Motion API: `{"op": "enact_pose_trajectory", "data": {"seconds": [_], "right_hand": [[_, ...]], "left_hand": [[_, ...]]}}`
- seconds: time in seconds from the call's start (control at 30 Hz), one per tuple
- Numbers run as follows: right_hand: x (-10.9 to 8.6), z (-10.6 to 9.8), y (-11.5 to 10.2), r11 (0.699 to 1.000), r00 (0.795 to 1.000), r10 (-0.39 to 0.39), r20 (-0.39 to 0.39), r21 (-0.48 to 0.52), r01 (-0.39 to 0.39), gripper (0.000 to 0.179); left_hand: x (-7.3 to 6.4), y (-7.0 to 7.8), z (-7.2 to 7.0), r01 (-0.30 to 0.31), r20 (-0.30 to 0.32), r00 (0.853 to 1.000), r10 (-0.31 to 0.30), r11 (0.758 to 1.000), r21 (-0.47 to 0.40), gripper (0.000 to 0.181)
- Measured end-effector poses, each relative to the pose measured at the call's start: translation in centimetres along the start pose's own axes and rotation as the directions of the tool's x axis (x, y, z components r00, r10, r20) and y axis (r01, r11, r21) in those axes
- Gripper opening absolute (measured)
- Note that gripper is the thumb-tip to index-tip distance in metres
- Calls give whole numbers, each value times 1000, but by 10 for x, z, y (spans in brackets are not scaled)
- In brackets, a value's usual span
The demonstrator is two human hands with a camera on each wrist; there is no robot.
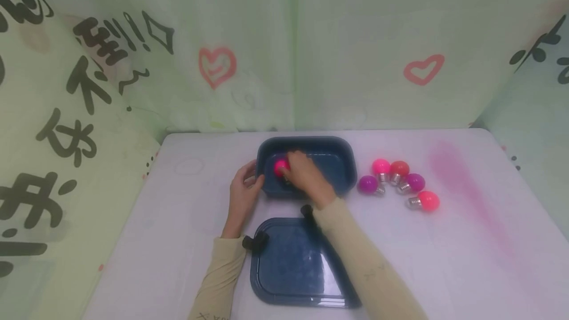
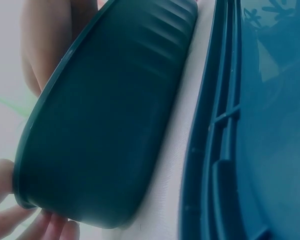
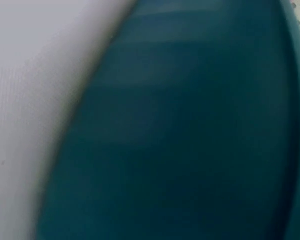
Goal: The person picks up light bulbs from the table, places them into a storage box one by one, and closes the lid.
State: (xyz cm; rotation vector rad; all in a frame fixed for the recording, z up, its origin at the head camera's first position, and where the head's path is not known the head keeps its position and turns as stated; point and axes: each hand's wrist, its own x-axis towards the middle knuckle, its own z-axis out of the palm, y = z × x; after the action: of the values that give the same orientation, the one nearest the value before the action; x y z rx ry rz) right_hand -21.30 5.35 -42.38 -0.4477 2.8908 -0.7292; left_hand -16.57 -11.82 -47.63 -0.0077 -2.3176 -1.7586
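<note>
- The right hand's (image 1: 307, 172) grip looks clamped on a pink bulb (image 1: 281, 167), thumb near its metal base; the right wrist view does not show the fingers.
- That bulb is inside the blue container (image 1: 333, 168), towards its 9 o'clock end, the hand coming over the rim from 5 o'clock.
- The left hand's (image 1: 244, 192) grip is curled round the container's 8 o'clock corner, thumb and fingers on the outer wall, probably to keep it from sliding.
- Five loose bulbs (image 1: 415, 182) lie clustered at 3 to 4 o'clock from the container, likely for easy reach by the right hand.
- The lid (image 1: 289, 265) lies flat on the tabletop (image 1: 178, 226) at 6 o'clock, partly beneath the right forearm, seemingly set there to leave the container's mouth uncovered.
</note>
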Motion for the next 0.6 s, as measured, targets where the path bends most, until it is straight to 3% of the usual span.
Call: {"op": "enact_pose_trajectory", "data": {"seconds": [0.6], "right_hand": [[-23, -26, 2, 998, 993, -61, -98, -31, 58, 37]], "left_hand": [[0, 2, -1, -24, -15, 1000, 23, 999, -32, 46]]}}
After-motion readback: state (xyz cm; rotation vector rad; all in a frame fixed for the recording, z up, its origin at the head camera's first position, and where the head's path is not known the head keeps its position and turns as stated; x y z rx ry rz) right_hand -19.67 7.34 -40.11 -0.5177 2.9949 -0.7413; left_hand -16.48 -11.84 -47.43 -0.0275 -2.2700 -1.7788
